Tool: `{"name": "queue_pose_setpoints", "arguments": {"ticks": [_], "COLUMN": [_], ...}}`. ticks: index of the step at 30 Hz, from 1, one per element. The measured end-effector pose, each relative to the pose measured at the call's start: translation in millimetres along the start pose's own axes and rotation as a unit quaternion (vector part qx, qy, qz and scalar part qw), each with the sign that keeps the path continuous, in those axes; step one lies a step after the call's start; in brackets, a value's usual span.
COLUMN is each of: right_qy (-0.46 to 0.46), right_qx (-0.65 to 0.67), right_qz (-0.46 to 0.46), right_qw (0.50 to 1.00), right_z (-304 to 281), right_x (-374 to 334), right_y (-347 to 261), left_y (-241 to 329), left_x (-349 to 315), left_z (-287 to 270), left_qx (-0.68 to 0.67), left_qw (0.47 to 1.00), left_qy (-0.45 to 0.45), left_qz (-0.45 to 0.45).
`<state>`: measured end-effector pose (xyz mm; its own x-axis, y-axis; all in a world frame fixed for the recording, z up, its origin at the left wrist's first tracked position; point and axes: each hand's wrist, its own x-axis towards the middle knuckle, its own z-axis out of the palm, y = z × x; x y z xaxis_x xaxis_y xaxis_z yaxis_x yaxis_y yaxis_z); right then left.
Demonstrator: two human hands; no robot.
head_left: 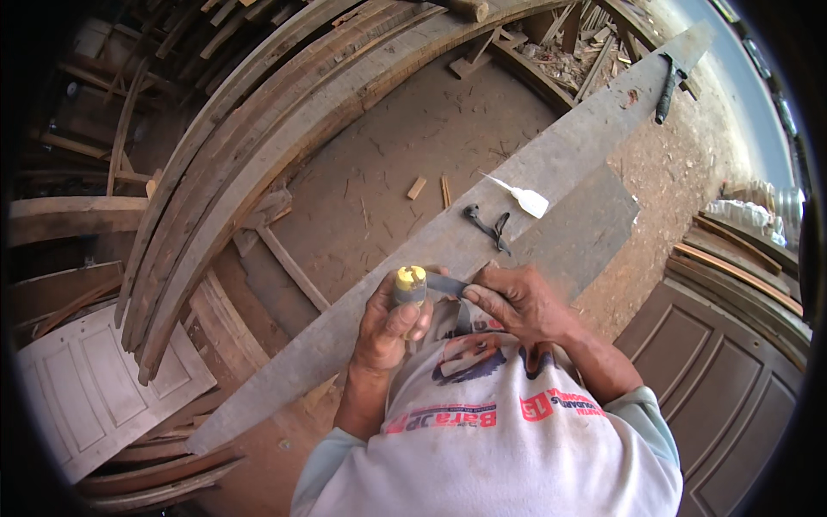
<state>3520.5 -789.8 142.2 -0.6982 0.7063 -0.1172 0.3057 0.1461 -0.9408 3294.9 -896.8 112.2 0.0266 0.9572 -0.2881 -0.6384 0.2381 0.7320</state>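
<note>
Both forearms rise bent at chest height. The left hand (392, 323) is clenched around a yellow-capped grey tool (410, 287); the right hand (514, 302) pinches its dark strip (447, 283) over the long grey plank (482, 233), white glue bottle (524, 198) beyond

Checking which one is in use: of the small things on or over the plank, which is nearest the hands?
The yellow-capped tube, gripped in the left hand. The white glue bottle and black strip lie farther up the plank, untouched.
</note>
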Motion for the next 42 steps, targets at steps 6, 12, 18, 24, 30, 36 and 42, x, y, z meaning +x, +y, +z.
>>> {"name": "queue_pose_setpoints", "arguments": {"ticks": [6, 12, 18, 24, 30, 36, 42], "right_qy": [0.007, 0.023, -0.037, -0.041, -0.088, -0.108, -0.081], "right_qx": [0.011, 0.043, 0.018, 0.058, 0.095, 0.110, 0.125], "right_qz": [0.007, 0.059, 0.109, 0.058, 0.120, 0.124, 0.143], "right_qw": [1.000, 0.997, 0.993, 0.996, 0.984, 0.980, 0.978], "right_z": [6.1, 12.3, -0.4, -9.9, -25.5, -25.8, -13.6], "right_x": [-2.7, -10.5, -3.5, 5.6, 8.0, 6.0, 10.8], "right_y": [14.0, 19.0, 57.5, 79.2, 91.1, 99.7, 92.6], "left_y": [5.9, -13.7, -44.1, -67.3, -81.8, -79.9, -65.4], "left_x": [12.4, 29.1, 53.6, 62.0, 60.8, 57.5, 68.5], "left_z": [-5.3, -13.4, -11.0, 0.8, 6.7, 3.2, 2.9], "left_qx": [0.007, 0.134, 0.482, 0.575, 0.474, 0.525, 0.592], "left_qw": [0.999, 0.989, 0.873, 0.807, 0.853, 0.829, 0.782], "left_qy": [0.006, 0.042, 0.072, 0.132, 0.211, 0.190, 0.150], "left_qz": [-0.031, -0.055, -0.009, 0.026, 0.049, 0.038, 0.126]}}
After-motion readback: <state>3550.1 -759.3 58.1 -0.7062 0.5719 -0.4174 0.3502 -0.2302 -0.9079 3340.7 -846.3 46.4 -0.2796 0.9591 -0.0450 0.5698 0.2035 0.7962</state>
